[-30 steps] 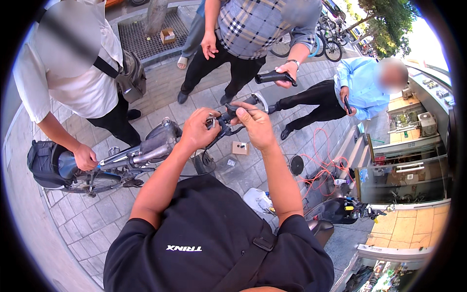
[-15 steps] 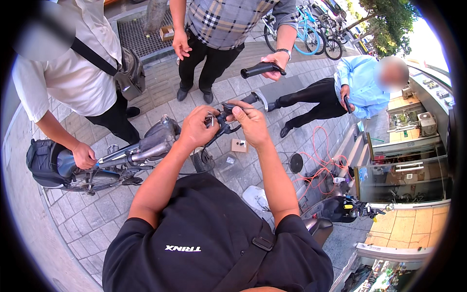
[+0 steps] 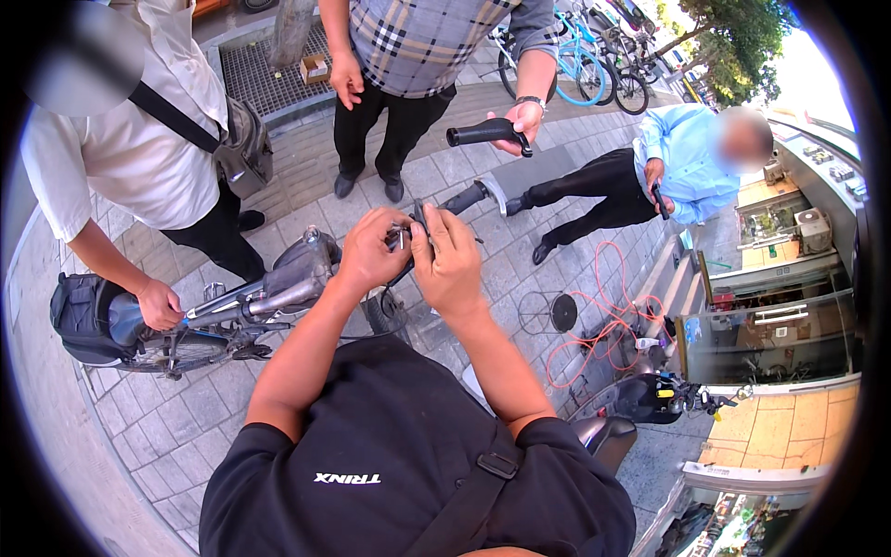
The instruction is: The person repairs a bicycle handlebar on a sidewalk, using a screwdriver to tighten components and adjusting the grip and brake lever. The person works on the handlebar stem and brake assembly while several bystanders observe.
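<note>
My left hand [image 3: 371,251] is closed around a small silver metal piece [image 3: 402,239] at the black fittings on the bicycle's handlebar [image 3: 464,200]. My right hand [image 3: 445,262] pinches a dark part there, right beside my left hand, with its thumb uppermost; the exact part is mostly hidden by my fingers. The bicycle [image 3: 288,283] stretches from the left toward my hands, with a black rear bag [image 3: 88,320] on it. Beyond the handlebar, a person in a plaid shirt [image 3: 418,42] holds a black handlebar grip [image 3: 478,135].
A person in white [image 3: 139,167] has a hand on the bicycle at left. A person in light blue [image 3: 677,186] stands at right. An orange hose [image 3: 613,334], a scooter [image 3: 650,395] and a shopfront [image 3: 770,334] are at right. Parked bicycles [image 3: 585,74] stand behind.
My right hand has moved left, closer to my left hand, hiding more of the fittings. The plaid-shirted person has moved the grip to the left and upward.
</note>
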`<state>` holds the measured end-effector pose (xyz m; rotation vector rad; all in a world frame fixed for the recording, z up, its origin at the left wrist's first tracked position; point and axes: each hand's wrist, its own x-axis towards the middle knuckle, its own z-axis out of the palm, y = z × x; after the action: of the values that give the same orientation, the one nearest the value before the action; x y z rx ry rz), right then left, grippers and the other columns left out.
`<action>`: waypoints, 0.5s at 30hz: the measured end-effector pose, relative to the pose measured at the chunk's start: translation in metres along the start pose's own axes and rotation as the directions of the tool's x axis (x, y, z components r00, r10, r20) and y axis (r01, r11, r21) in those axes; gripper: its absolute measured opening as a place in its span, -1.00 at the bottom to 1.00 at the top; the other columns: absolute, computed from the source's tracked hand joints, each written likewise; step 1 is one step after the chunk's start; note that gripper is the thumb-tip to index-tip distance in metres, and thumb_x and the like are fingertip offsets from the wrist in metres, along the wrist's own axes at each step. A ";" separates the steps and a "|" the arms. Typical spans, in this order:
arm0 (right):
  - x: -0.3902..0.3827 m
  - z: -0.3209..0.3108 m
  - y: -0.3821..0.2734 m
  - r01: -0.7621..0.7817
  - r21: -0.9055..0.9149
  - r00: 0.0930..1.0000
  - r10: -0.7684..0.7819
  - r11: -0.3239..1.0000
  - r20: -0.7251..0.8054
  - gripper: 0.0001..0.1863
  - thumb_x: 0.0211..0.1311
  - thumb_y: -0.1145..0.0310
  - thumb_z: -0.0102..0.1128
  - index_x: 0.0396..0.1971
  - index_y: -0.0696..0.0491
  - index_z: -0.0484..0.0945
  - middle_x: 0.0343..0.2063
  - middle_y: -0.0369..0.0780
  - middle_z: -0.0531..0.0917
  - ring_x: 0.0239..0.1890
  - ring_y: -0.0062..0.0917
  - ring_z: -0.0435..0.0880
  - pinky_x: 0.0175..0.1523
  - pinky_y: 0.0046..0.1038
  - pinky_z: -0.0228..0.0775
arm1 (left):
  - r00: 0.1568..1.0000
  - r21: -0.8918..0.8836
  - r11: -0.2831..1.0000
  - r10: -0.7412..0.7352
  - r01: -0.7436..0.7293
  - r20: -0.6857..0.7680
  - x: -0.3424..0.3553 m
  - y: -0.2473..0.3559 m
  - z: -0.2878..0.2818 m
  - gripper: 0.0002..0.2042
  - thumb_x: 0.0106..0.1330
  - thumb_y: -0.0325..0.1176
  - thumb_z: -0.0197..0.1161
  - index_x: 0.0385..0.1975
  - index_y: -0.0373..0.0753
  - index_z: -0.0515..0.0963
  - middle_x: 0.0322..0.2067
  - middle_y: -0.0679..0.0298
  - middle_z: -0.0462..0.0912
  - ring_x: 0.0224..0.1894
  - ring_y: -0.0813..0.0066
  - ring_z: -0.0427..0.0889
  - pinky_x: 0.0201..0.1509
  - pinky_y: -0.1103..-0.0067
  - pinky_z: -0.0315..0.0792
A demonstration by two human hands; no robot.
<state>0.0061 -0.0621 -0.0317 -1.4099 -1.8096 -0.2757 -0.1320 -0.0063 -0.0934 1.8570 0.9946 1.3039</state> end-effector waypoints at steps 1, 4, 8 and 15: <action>-0.003 0.001 -0.003 -0.021 0.011 1.000 0.021 1.000 0.004 -0.64 0.38 0.40 0.38 0.08 0.27 0.70 -0.12 0.02 0.75 -0.18 -0.12 0.74 -0.04 -0.20 0.60 | 1.000 -0.007 1.000 0.007 -0.007 -0.013 -0.001 0.001 0.000 -0.84 0.23 -0.49 0.41 -0.21 -0.25 0.65 -0.25 0.17 0.70 -0.20 0.08 0.69 -0.16 0.33 0.55; -0.008 0.002 -0.009 -0.089 0.088 0.996 0.087 0.992 0.020 -0.65 0.38 0.42 0.38 0.08 0.28 0.69 -0.11 0.03 0.75 -0.17 -0.12 0.75 -0.05 -0.21 0.61 | 1.000 0.004 1.000 -0.008 0.008 0.028 -0.001 0.002 0.000 -0.82 0.20 -0.50 0.41 -0.20 -0.25 0.64 -0.26 0.15 0.69 -0.20 0.07 0.69 -0.14 0.32 0.55; 0.000 -0.006 0.005 -0.114 0.250 0.993 0.099 0.962 0.070 -0.66 0.36 0.45 0.39 0.07 0.28 0.70 -0.15 0.00 0.76 -0.16 -0.12 0.77 -0.04 -0.22 0.62 | 0.999 0.007 1.000 0.030 -0.029 -0.026 0.001 0.004 0.002 -0.83 0.18 -0.48 0.44 -0.25 -0.24 0.64 -0.33 0.19 0.67 -0.32 0.15 0.65 -0.25 0.36 0.53; -0.002 -0.012 -0.001 -0.105 0.133 0.994 0.101 0.986 0.035 -0.67 0.38 0.42 0.36 0.06 0.26 0.70 -0.14 0.00 0.77 -0.14 -0.11 0.75 -0.01 -0.16 0.58 | 0.999 -0.028 0.999 -0.037 0.037 0.013 0.003 0.005 0.005 -0.82 0.17 -0.46 0.46 -0.28 -0.25 0.60 -0.38 0.15 0.60 -0.32 0.12 0.63 -0.25 0.33 0.51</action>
<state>0.0112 -0.0712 -0.0247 -1.4125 -1.7372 -0.0793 -0.1255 -0.0069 -0.0891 1.8151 0.9953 1.2770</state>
